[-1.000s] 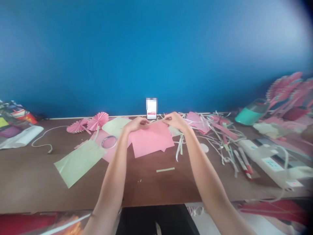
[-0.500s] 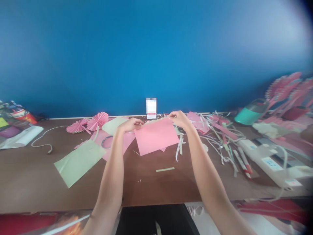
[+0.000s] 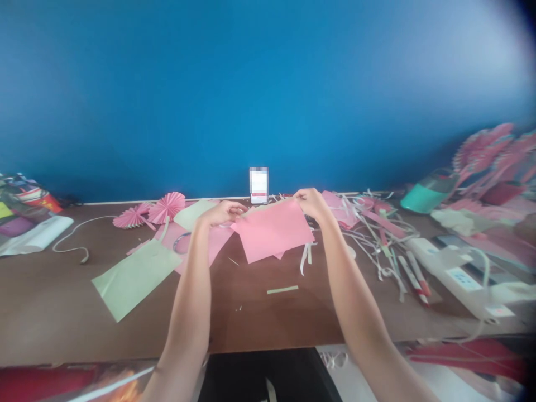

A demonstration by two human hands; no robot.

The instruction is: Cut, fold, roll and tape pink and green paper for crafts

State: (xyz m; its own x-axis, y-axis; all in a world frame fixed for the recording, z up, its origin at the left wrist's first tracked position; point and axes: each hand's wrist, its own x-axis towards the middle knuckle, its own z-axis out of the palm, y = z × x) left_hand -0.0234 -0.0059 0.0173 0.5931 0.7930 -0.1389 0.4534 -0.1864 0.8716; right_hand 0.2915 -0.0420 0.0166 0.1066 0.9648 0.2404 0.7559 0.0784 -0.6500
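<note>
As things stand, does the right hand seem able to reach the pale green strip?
Probably yes: the pale green strip lies uncovered on the table, though the right hand holds the pink sheet.

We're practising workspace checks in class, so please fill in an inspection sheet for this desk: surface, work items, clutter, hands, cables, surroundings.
Surface: brown tabletop, with tiny scraps near the front.
Work items: pink sheet between the hands; short pale strip lying nearer the person.
Clutter: paper fans and green sheet on the left; tangled paper strips and pens on the right.
Hands: right hand pinches the sheet's far right corner; left hand is at the far left, grip unclear.
Cables: white cable lying left; power strip right.
Surroundings: blue wall; phone upright before it.
</note>
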